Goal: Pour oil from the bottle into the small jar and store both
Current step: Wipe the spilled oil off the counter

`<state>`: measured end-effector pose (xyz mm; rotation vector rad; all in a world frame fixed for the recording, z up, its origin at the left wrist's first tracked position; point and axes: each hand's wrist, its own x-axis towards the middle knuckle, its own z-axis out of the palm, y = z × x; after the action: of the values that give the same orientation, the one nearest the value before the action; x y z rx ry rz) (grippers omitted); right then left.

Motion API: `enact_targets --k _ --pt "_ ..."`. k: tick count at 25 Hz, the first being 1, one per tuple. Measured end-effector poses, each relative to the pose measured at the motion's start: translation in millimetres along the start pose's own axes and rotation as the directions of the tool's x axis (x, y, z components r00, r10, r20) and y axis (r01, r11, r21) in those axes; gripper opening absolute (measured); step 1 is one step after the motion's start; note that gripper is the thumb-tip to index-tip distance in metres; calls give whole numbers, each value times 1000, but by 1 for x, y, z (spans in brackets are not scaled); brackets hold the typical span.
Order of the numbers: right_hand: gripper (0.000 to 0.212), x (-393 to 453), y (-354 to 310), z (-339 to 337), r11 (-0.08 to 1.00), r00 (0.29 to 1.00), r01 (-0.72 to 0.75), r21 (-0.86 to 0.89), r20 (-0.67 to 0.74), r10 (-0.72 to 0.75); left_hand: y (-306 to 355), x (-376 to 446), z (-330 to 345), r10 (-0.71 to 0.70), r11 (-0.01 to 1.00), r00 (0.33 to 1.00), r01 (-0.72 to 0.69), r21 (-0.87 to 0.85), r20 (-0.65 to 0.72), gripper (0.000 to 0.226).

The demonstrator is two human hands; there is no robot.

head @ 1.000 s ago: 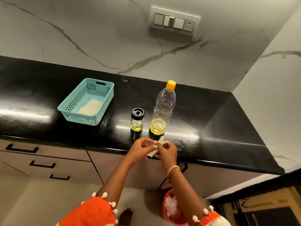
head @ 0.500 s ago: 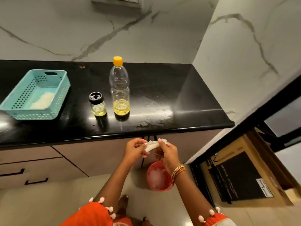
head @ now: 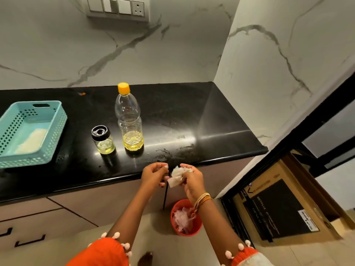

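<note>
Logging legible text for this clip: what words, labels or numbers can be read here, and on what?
Cardboard box, black panel: white lettering, too blurred to read with confidence.
White sticker on the box: dark print, too small to read.
Oil bottle, small jar, basket, switch panel: no text visible.

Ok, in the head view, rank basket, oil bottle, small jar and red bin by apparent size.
1. Basket, cut off at the frame edge
2. Oil bottle
3. Red bin, farther away on the floor, so unsure
4. Small jar

Jar (head: 103,139) left of bottle (head: 130,120) on counter (head: 182,116); basket (head: 28,133) far left
</note>
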<state>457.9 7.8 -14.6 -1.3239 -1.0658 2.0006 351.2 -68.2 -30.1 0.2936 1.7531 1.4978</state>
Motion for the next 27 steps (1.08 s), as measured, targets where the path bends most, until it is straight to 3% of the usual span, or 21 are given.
enact_targets --k 3,5,6,9,11,13,17,21,27 --pt "33 12 -16 33 942 996 81 -327 72 -61 9 21 -25 20 1000 977 -21 -4 -212 5" --pt "18 20 -23 66 897 988 114 -426 140 -60 15 38 -52 56 998 912 -46 33 -406 16" --pt "22 26 -25 84 874 982 149 -463 170 -77 19 45 -66 71 997 857 -53 51 -510 24" --pt "70 51 -23 134 761 946 321 -563 232 -228 36 66 -103 133 989 687 -46 140 -714 54" --pt "95 62 -24 160 698 929 370 -613 244 -279 40 80 -124 170 976 681 -15 219 -713 77" --pt "103 70 -24 181 665 927 373 -647 237 -290 35 98 -145 200 968 739 -46 248 -643 88" --pt "84 82 -18 203 592 849 489 -641 195 -490 35 117 -168 259 959 819 -156 235 -512 64" --pt "71 97 -27 218 548 788 554 -627 185 -587 49 127 -168 300 949 812 -201 242 -501 53" --pt "71 160 -72 262 571 780 598 -562 244 -577 102 188 -166 345 935 765 -229 271 -544 54"
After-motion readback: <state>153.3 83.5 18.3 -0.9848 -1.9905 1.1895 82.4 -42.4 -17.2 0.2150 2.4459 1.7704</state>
